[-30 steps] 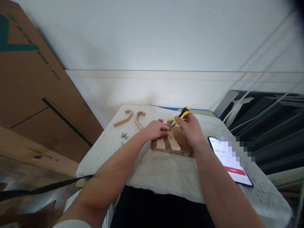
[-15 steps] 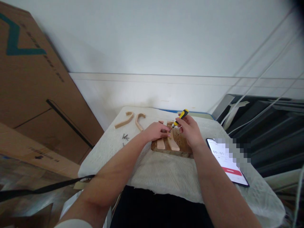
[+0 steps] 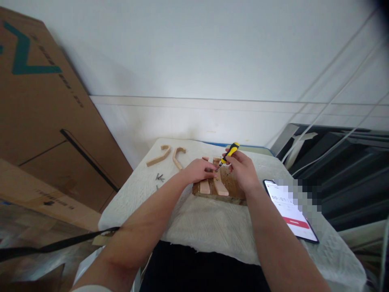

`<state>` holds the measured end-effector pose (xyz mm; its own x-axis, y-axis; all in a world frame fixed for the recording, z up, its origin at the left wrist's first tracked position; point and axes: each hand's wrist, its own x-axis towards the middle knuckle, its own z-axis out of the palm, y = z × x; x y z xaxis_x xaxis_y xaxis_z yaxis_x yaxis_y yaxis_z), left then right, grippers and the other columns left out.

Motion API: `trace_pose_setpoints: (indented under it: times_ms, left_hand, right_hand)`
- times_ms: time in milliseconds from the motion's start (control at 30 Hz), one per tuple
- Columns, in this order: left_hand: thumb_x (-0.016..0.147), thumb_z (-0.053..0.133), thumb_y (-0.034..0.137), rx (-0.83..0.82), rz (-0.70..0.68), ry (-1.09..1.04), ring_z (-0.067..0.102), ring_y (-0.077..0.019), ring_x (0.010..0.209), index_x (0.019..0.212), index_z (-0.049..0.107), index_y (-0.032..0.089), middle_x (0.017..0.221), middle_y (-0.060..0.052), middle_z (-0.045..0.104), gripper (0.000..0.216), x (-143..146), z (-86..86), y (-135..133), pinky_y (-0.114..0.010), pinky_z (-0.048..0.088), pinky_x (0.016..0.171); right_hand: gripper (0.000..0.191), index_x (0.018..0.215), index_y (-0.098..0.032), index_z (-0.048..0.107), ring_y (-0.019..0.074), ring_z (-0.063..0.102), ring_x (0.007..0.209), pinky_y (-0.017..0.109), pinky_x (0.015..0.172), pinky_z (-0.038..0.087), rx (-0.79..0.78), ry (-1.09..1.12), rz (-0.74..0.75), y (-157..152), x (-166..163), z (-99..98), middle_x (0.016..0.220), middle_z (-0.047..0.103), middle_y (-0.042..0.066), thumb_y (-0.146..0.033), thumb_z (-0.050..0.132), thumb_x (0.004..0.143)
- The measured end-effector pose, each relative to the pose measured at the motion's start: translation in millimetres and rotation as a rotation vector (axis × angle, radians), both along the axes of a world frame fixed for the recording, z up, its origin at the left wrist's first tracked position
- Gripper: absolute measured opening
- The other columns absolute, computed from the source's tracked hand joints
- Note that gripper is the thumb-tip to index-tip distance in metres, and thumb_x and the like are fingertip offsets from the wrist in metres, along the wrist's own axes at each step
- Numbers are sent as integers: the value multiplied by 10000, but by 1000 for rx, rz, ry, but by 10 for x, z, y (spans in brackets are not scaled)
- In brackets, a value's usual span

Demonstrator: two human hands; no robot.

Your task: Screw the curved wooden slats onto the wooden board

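My right hand (image 3: pixel 241 167) is closed around a yellow and black screwdriver (image 3: pixel 233 149), tilted with its tip down to the left. The tip meets a pale wooden piece (image 3: pixel 221 188) lying on a thick brown wooden board (image 3: pixel 235 184). Over the board's left side is my left hand (image 3: pixel 199 170), its thumb and fingers brought together close to the screwdriver tip; whatever lies between them is too small to make out. A second pale wooden piece (image 3: pixel 204 187) lies partly under that hand.
Two curved wooden hooks (image 3: pixel 159 156) and several dark screws (image 3: pixel 159 177) lie on the cloth-covered table (image 3: pixel 209 231) to the left. A phone (image 3: pixel 290 215) showing a timer lies at the right. A large cardboard box (image 3: pixel 54 121) stands left, and a white wall (image 3: pixel 194 61) rises behind.
The screwdriver handle has shifted slightly left and down with my right hand. My left hand stays on the board. The whole view has moved a little.
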<state>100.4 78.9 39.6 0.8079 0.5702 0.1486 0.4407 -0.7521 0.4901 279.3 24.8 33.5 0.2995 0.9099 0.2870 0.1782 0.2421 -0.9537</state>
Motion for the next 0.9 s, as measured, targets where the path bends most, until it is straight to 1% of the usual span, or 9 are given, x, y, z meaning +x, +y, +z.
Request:
trace_pose_setpoints:
  times_ms: [100, 167, 233, 300, 400, 500, 667, 800, 900]
  left_hand:
    - [841, 612, 396, 4, 1, 1, 607, -156, 802, 1004, 746, 191, 887, -23, 727, 294, -2, 9, -4, -216, 398, 695]
    - [843, 609, 390, -2, 3, 11, 604, -153, 812, 1019, 741, 197, 897, -20, 730, 293, -2, 21, -10, -211, 404, 710]
    - [845, 608, 386, -6, 10, 22, 604, -150, 808, 1025, 740, 188, 915, -25, 732, 298, 0, 30, -16, -209, 408, 722]
    - [845, 608, 393, -3, 22, 30, 606, -151, 810, 1012, 742, 180, 932, -29, 732, 302, 3, 32, -20, -210, 411, 732]
    - [838, 619, 403, -9, 42, 34, 613, -153, 838, 1018, 737, 191, 964, -22, 733, 302, 8, 25, -23, -208, 419, 758]
    - [839, 622, 388, -14, 40, 26, 614, -147, 817, 1016, 738, 187, 957, -22, 733, 292, 7, 23, -25, -206, 419, 753]
    - [847, 616, 382, -9, 7, 15, 622, -157, 803, 993, 747, 169, 892, -34, 733, 290, 2, 27, -26, -212, 408, 707]
    - [840, 625, 392, -18, 37, 11, 635, -159, 860, 1044, 735, 187, 1007, -34, 735, 309, 6, 8, -22, -212, 421, 744]
    - [835, 628, 395, -20, 57, 24, 638, -159, 887, 1063, 727, 205, 1049, -26, 731, 312, 8, -11, -14, -215, 432, 778]
  right_hand:
    - [382, 896, -184, 618, 145, 519, 628, 276, 555, 380, -49, -130, -96, -4, 10, 2, 789, 641, 24, -507, 687, 705]
    - [409, 872, -191, 597, 146, 509, 612, 276, 550, 379, -55, -177, -154, 4, 14, -9, 733, 614, 9, -536, 703, 680]
    - [404, 929, -198, 602, 145, 513, 610, 276, 545, 381, -26, -139, -125, 8, 13, -12, 754, 621, 10, -524, 675, 704]
    - [373, 971, -203, 618, 146, 516, 605, 279, 535, 380, -1, -78, -54, 0, 10, -2, 766, 629, 12, -494, 626, 737]
    - [311, 917, -199, 641, 148, 508, 590, 284, 530, 378, 0, -52, 6, -19, 12, 19, 708, 609, 4, -458, 589, 753]
    - [309, 899, -198, 624, 144, 505, 597, 283, 541, 387, 0, -77, -29, -21, 15, 15, 710, 604, 0, -459, 630, 733]
    - [400, 925, -209, 585, 146, 506, 596, 278, 523, 391, -34, -81, -129, 16, 9, -21, 735, 608, 2, -511, 693, 686]
    - [389, 985, -209, 620, 151, 532, 621, 278, 535, 400, 24, -42, -76, -1, 7, 5, 771, 630, 13, -510, 629, 739]
    - [375, 972, -194, 668, 157, 537, 630, 279, 536, 391, 11, -41, -51, -45, 3, 46, 750, 639, 23, -491, 613, 750]
